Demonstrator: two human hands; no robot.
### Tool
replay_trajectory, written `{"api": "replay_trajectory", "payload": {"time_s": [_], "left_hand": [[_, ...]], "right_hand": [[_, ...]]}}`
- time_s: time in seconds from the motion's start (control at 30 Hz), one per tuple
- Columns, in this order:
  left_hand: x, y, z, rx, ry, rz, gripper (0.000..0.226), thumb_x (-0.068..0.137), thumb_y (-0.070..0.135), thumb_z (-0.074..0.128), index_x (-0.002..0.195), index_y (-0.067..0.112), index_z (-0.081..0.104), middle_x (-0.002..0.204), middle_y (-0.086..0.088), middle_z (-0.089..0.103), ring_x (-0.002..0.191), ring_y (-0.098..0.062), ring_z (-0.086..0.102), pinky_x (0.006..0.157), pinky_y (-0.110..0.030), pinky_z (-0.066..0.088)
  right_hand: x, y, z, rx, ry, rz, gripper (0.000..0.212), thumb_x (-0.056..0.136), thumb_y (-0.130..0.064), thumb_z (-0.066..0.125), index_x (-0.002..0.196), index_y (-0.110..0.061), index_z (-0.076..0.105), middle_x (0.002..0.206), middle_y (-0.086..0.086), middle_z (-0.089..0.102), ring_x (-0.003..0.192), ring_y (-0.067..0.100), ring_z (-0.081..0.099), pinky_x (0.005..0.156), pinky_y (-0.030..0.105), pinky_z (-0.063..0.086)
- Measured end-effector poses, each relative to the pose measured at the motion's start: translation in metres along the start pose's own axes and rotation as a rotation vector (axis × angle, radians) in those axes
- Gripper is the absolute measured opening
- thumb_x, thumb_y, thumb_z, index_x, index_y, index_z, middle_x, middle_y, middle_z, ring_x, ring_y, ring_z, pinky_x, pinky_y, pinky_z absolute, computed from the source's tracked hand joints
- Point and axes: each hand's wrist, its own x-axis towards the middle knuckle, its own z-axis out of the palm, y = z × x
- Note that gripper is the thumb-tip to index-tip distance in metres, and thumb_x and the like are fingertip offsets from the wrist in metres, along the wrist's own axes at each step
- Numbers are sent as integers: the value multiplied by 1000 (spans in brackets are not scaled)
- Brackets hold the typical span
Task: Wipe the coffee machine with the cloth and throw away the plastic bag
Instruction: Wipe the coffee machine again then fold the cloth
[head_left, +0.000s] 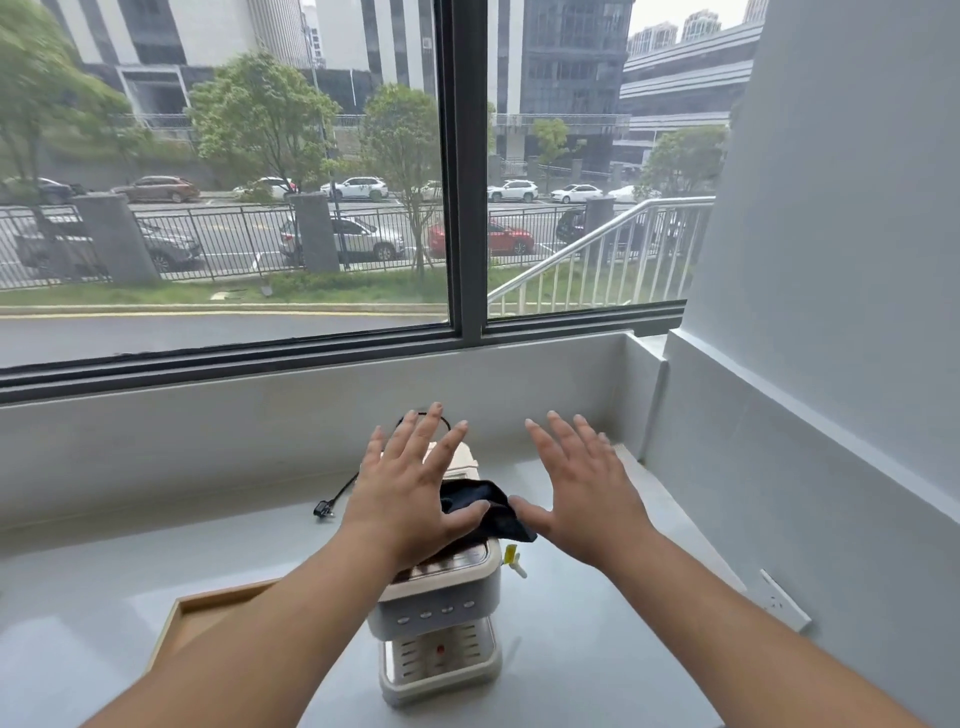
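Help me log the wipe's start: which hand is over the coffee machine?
The left hand, spread over the coffee machine by the dark cloth; the right hand is off to the side, above the counter.

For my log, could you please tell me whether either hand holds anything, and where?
Nothing is held: left hand and right hand are spread open near the cloth on the coffee machine.

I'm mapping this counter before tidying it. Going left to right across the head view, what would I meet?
Wooden tray → plug → coffee machine → right hand → wall socket. The left hand and cloth overlap the machine, so they are left out.
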Motion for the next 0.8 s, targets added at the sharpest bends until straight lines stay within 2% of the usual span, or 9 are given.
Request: {"api": "replay_trajectory", "payload": {"time_s": [0.27,0.47,0.57,0.63,0.7,0.77,0.8], "left_hand": [[-13,-40,7,-17,-45,-60,100,78,90,34,164,45,7,176,7,-5,162,-18,-4,130,-51,-4],[-26,-62,18,-28,-97,-76,99,78,88,35,163,40,18,176,7,-2,162,-18,-1,129,-50,-2],[-31,-71,23,-35,-135,-77,99,78,86,36,162,38,21,176,6,2,161,-19,2,130,-50,0],[-34,-76,27,-34,-153,-74,95,79,83,39,161,35,28,175,4,12,161,-20,7,130,-50,3],[-35,-79,29,-30,-177,-58,86,80,79,44,152,32,44,167,4,36,156,-20,24,129,-48,12],[-34,-81,30,6,-186,-12,69,82,75,44,131,30,61,139,7,62,135,-20,48,117,-41,32],[-34,-81,29,22,-181,11,60,83,72,43,119,29,65,125,8,68,122,-20,55,107,-38,39]], "right_hand": [[26,-38,14,-13,-49,-74,96,86,-79,37,164,-36,0,174,-1,3,159,27,0,128,48,9],[36,-64,30,-28,-125,-121,97,84,-80,37,164,-37,1,174,1,6,159,27,3,128,47,11],[37,-75,42,-31,-156,-140,97,84,-80,38,164,-34,7,173,1,11,159,28,8,128,47,14],[37,-82,48,-35,-180,-147,96,84,-78,42,163,-33,14,172,1,18,157,28,14,126,47,19],[38,-88,51,-36,-192,-159,90,82,-74,47,159,-30,28,164,2,35,150,28,29,121,45,29],[40,-93,53,-59,-204,-178,77,81,-66,48,147,-29,45,144,-1,54,133,24,46,108,39,41],[41,-95,53,-78,-219,-183,68,81,-62,49,140,-28,51,134,-2,59,125,23,50,102,38,44]]}}
